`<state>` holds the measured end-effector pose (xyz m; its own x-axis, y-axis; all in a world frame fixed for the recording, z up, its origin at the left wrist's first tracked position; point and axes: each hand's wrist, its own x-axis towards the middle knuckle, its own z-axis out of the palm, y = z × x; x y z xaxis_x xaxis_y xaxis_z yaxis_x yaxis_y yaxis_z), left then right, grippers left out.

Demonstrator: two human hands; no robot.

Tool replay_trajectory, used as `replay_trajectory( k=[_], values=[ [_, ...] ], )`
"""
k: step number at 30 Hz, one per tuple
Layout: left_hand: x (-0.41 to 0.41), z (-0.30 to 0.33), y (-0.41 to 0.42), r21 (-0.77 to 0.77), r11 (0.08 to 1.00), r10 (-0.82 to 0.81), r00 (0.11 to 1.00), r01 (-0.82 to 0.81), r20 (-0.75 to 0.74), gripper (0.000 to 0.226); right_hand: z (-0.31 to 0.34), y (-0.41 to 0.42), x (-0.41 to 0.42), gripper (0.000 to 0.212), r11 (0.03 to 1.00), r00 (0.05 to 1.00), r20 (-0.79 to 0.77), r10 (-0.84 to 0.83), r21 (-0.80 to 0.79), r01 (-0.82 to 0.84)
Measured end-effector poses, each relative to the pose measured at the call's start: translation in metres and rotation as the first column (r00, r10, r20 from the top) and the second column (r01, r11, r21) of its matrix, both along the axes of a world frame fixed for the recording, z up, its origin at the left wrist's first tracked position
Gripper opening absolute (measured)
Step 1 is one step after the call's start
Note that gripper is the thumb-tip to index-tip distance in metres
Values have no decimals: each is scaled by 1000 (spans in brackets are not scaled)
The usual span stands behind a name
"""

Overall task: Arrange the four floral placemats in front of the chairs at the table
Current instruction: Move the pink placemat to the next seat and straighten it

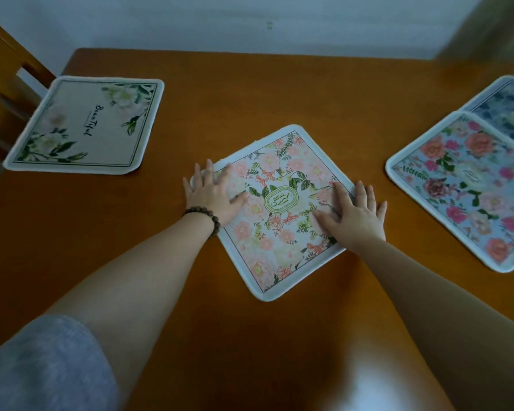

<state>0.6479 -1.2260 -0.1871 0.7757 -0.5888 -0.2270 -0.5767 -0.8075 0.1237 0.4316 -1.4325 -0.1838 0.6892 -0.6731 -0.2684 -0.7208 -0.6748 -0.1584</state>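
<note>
A pink floral placemat (pixel 279 232) with a green oval emblem lies turned like a diamond in the middle of the wooden table (pixel 279 90). My left hand (pixel 212 197), with a bead bracelet on the wrist, presses flat on its left corner. My right hand (pixel 353 215) presses flat on its right corner. A cream placemat (pixel 83 126) with white flowers and the word "Beautiful" lies at the far left in front of a chair (pixel 0 84). At the right a blue placemat with red and pink flowers (pixel 469 188) overlaps a darker blue floral placemat (pixel 508 108) behind it.
The table's far edge runs along a pale wall (pixel 250 22). The wooden chair stands at the left side. A blurred curtain-like shape (pixel 493 28) hangs at the top right. Bare tabletop lies in front of me between my arms.
</note>
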Motion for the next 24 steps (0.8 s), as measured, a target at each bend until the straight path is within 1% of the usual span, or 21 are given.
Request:
replay_trajectory(
  k=[5, 11, 19, 24],
  values=[
    [-10, -7, 5, -70, 998, 13, 997, -7, 82, 76, -7, 7, -5, 91, 998, 999, 41, -8, -69, 11],
    [-36, -8, 34, -81, 996, 30, 996, -24, 85, 76, -8, 28, -25, 88, 998, 999, 46, 9, -66, -6],
    [-99, -6, 98, -25, 997, 78, 996, -77, 44, 79, -3, 87, -75, 86, 998, 999, 10, 46, -52, -46],
    [-134, -4, 136, -13, 996, 84, 996, -84, -29, 79, 1, 134, -106, 86, 1000, 1000, 6, -5, -20, 5]
  ],
)
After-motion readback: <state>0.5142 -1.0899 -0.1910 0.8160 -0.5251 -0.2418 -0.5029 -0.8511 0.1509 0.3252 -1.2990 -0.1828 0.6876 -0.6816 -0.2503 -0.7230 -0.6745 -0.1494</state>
